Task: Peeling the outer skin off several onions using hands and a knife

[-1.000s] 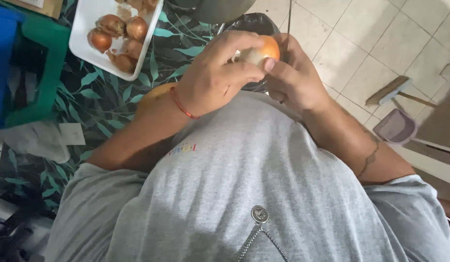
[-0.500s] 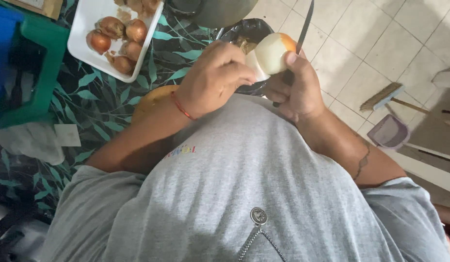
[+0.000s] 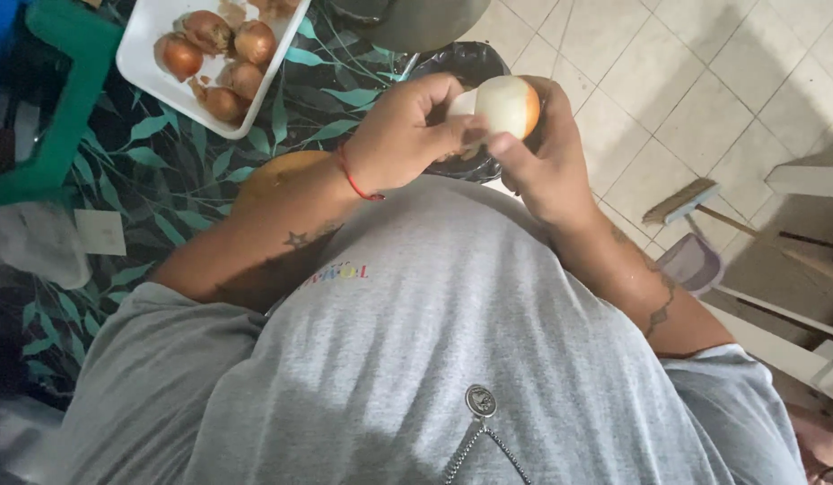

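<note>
Carefully, I gripped the half-peeled onion (image 3: 509,106) in both hands, left hand (image 3: 407,135) and right hand (image 3: 547,166), over the black bowl (image 3: 470,67) so scraps fell in.

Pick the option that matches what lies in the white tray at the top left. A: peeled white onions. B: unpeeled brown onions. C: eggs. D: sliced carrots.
B: the white tray holds several brown onions with their skins on, while the only partly peeled onion is between the two hands.
</note>
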